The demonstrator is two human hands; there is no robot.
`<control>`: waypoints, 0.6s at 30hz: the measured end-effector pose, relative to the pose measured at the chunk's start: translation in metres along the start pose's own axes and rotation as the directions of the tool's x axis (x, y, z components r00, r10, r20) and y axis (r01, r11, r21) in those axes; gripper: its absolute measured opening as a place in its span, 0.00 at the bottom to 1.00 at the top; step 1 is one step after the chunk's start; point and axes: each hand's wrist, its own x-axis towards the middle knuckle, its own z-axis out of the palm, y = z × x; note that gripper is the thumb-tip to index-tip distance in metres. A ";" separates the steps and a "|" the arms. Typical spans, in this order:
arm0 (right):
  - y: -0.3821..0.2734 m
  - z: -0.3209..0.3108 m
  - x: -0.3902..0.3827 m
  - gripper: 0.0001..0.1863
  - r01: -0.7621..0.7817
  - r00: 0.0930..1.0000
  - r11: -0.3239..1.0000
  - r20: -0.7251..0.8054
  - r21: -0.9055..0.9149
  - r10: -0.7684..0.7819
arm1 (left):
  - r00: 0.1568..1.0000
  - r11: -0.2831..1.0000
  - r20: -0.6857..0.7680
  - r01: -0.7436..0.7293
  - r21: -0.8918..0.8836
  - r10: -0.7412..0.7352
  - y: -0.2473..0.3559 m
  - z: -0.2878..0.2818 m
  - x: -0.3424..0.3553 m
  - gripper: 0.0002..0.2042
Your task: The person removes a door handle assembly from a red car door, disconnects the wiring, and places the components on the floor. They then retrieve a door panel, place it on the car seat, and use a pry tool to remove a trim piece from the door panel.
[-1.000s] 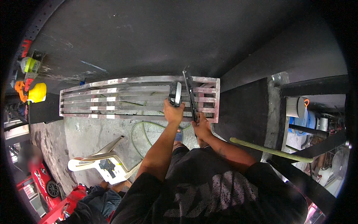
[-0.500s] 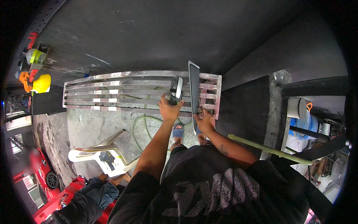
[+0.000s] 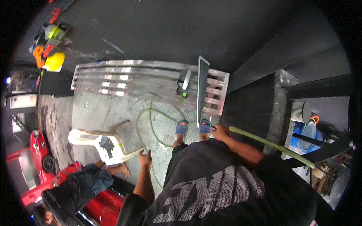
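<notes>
On a slatted metal rack (image 3: 98, 69) lie a black-and-silver car part (image 3: 183, 81), perhaps a door handle, and a long dark panel with a pale edge (image 3: 202, 88). My left hand (image 3: 145, 158) hangs below the rack with loosely bent, separated fingers and nothing visible in them. It overlaps the end of a white plastic chair's leg; I cannot tell whether it touches. My right hand (image 3: 220, 132) is just below and right of the long panel, closed around something small and dark that I cannot make out. My sandalled feet stand on the floor between my hands.
The white chair (image 3: 81, 136) with a dark item on it stands left. A co-worker (image 3: 75, 188) bends beside red car bodywork (image 3: 105, 207). A green hose (image 3: 151, 126) loops across the floor. A green-wrapped bar (image 3: 271, 147) runs at right. Yellow-and-orange tools (image 3: 54, 60) hang upper left.
Both hands have left the parts on the rack. My left hand moved down and left, off the handle part; my right moved down and right, off the long panel. The view has shifted.
</notes>
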 end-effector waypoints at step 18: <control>0.012 0.064 -0.020 0.20 0.175 0.964 0.969 -0.232 0.174 -0.132 | 0.742 0.467 0.338 0.641 -0.609 -0.579 -0.347 0.102 -0.413 0.22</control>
